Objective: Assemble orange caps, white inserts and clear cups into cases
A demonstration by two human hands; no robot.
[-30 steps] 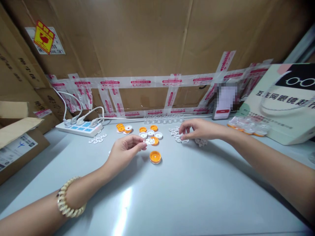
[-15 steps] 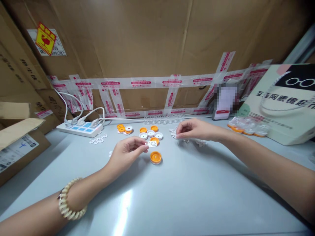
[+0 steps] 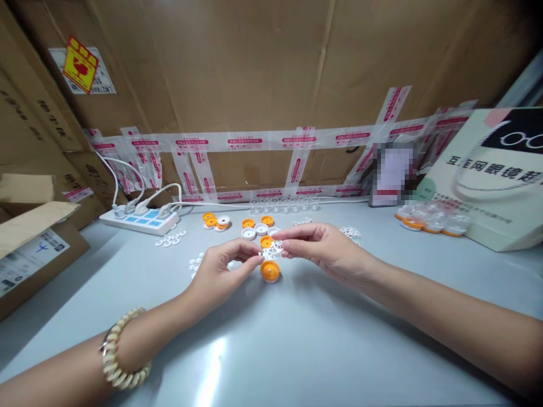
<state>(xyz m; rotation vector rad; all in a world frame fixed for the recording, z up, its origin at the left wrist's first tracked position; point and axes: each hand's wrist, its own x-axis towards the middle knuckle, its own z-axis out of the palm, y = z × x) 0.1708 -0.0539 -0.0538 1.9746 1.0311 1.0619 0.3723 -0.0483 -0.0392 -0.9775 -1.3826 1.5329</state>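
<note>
Just above an orange round cup point(image 3: 270, 272), my left hand point(image 3: 227, 264) pinches a small white plate with holes point(image 3: 268, 254) between thumb and fingertips. My right hand point(image 3: 322, 247) pinches a second white perforated piece point(image 3: 278, 246) that meets or overlaps the first; where one ends and the other begins I cannot tell. Behind them another orange cup point(image 3: 266, 242) is partly hidden. More orange and white cups point(image 3: 261, 229) stand further back. Past my right hand lie more white perforated pieces point(image 3: 350, 232) on the table.
A row of clear round cups point(image 3: 284, 206) stands at the back. Small white discs point(image 3: 171, 238) lie near a power strip point(image 3: 139, 219) on the left. On the right are a phone point(image 3: 392, 175), capped orange-and-white parts point(image 3: 432, 219) and a paper bag point(image 3: 492, 192). An opened carton point(image 3: 38, 249) sits far left.
My right hand has come left from the pile of white pieces with one in its fingers and now meets my left hand. My left hand has shifted slightly right.
</note>
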